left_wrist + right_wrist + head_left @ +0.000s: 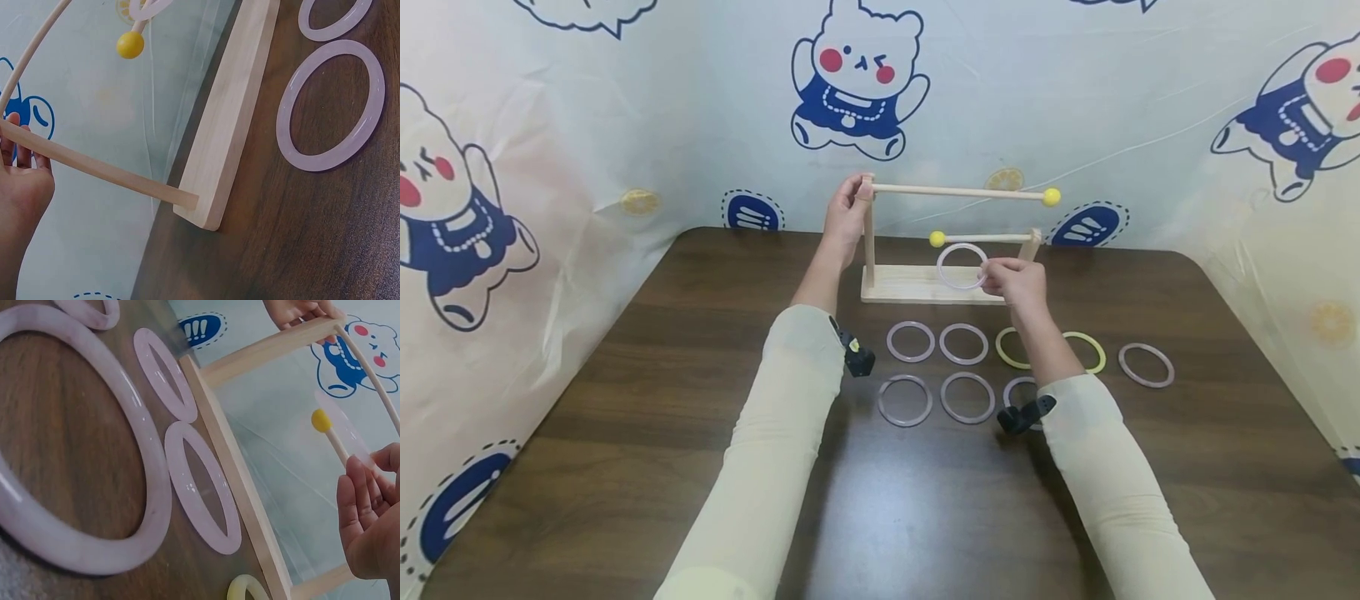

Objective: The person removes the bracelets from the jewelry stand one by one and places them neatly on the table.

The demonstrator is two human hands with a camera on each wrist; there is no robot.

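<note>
A wooden rack (910,287) stands at the back of the table, with two posts and two horizontal rods tipped with yellow balls. My left hand (846,212) grips the top of its taller left post (100,166), where the upper rod (955,192) begins. Between thumb and fingers, my right hand (1018,283) pinches a pale lavender bangle (942,268) by its right side. That bangle is close to the lower rod (988,239), near its yellow ball (321,420); I cannot tell whether the rod passes through it.
Several lavender bangles (911,322) lie flat in two rows in front of the rack. Two yellow-green bangles (1101,350) lie partly behind my right forearm. Another lavender bangle (1168,373) lies farther right. A patterned cloth (700,125) hangs behind the table.
</note>
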